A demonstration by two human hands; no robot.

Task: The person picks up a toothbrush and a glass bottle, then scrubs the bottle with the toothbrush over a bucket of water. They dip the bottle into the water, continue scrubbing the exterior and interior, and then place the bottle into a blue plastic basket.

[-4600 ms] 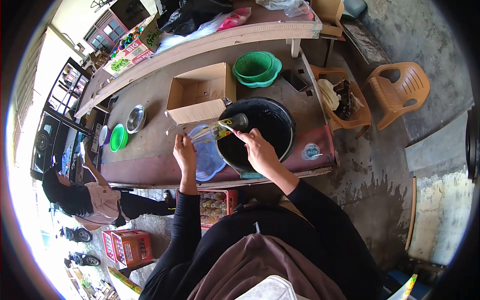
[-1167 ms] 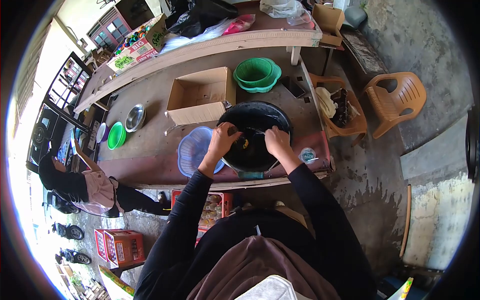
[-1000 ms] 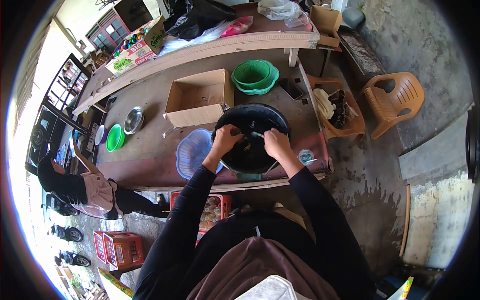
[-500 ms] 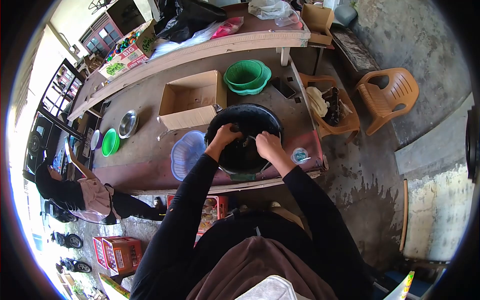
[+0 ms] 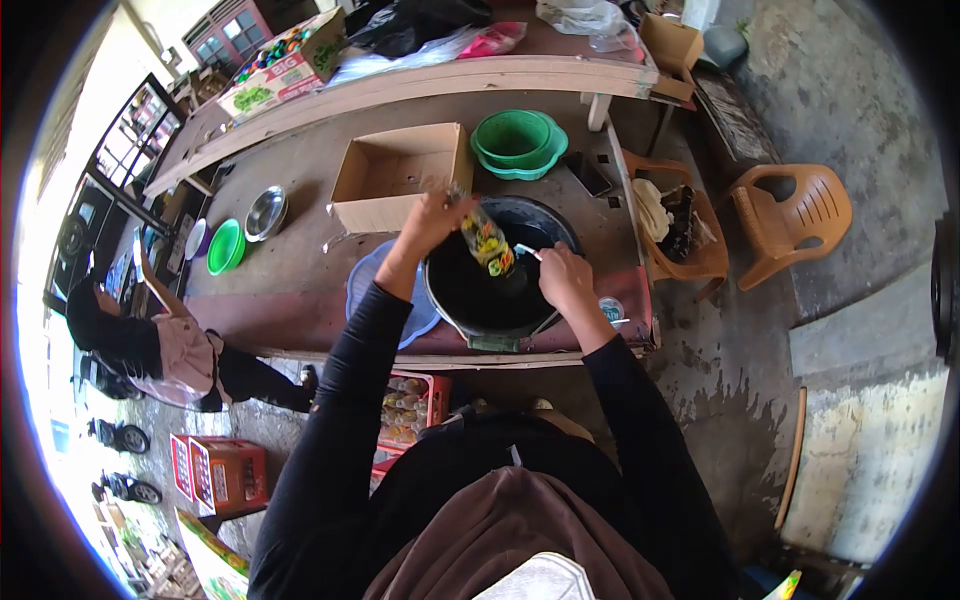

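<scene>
My left hand (image 5: 434,222) is closed around one end of a bottle (image 5: 484,240) with a yellow, green and red label. The bottle hangs at a slant over a black tub (image 5: 462,322), its lower end toward the middle of the tub. In my right hand (image 5: 566,276) is a thin white-tipped tool like a small brush (image 5: 527,251). Its tip points toward the bottle and appears just apart from it. The inside of the tub is dark, and what lies in it cannot be made out.
Beside the tub stand a blue scalloped basin (image 5: 368,285), an open cardboard box (image 5: 400,212) and green basins (image 5: 515,138). A phone (image 5: 588,174) and a plastic cup (image 5: 611,309) lie right. A person (image 5: 180,350) stands left, beyond a red crate (image 5: 437,400).
My left hand has risen up and left out of the tub, bringing the bottle into view. My right hand has shifted slightly right, and the brush-like tool now shows. The whole view has tilted a little.
</scene>
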